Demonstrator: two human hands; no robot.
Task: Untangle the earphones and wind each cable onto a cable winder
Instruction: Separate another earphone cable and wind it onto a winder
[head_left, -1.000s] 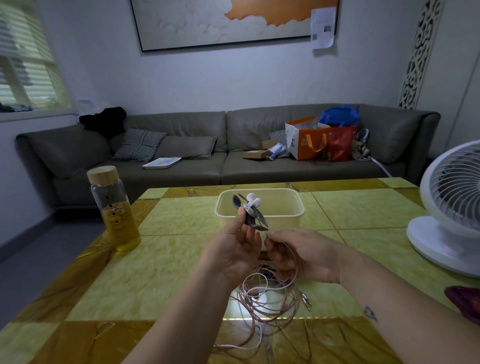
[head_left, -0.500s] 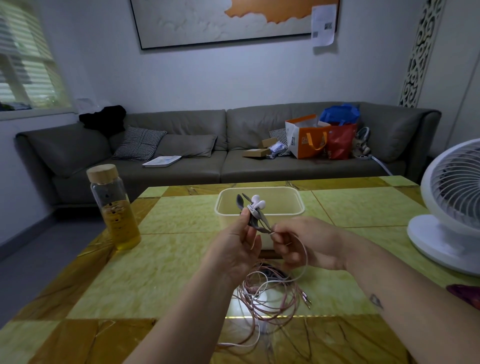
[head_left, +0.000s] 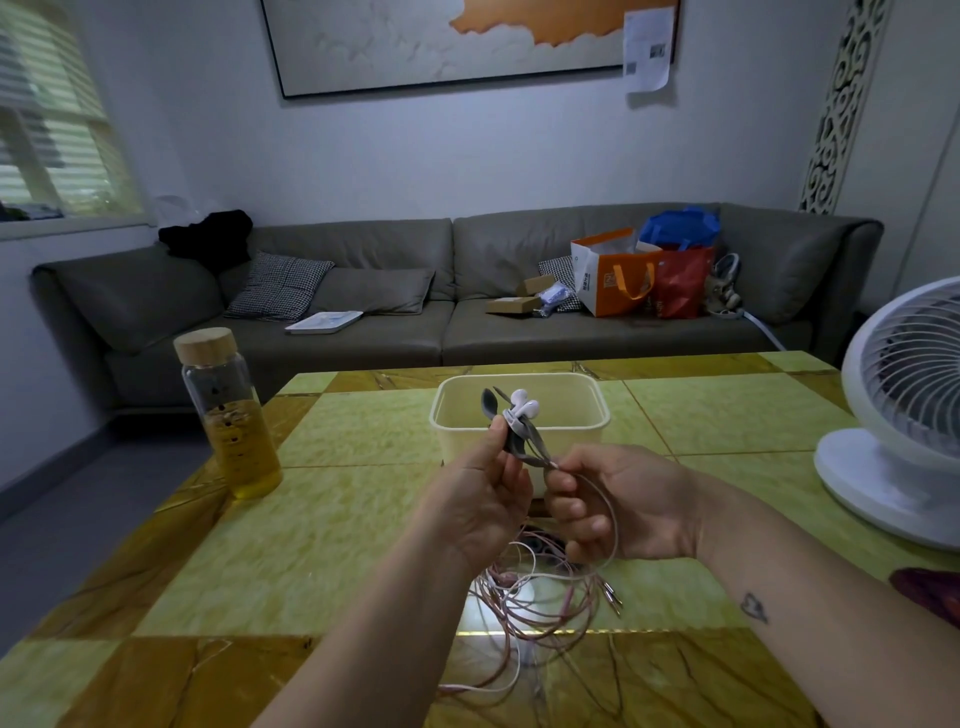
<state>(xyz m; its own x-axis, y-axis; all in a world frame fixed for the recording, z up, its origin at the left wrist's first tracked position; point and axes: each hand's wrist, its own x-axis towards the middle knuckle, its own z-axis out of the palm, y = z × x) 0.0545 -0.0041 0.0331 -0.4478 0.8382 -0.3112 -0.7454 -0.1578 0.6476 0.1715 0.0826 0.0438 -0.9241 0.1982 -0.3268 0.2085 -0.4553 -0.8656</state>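
Observation:
My left hand (head_left: 483, 499) grips a grey cable winder (head_left: 519, 434) held up over the table, with two white earbuds (head_left: 523, 407) poking out at its top. My right hand (head_left: 618, 504) pinches the pinkish-white cable (head_left: 605, 499) right at the winder's lower end, its fingers curled round a loop of it. Below both hands a tangle of pink and white earphone cables (head_left: 535, 597) lies on the table, with metal jack plugs (head_left: 613, 597) at its right side.
A cream plastic tub (head_left: 597, 410) stands just behind the hands. A glass bottle (head_left: 228, 415) of yellow liquid with a wooden lid is at the left, a white fan (head_left: 904, 415) at the right. The green and amber table (head_left: 311, 545) fronts a grey sofa.
My right hand has shifted up and right along the cable, closer to the winder's lower end. The left hand keeps the winder in about the same place.

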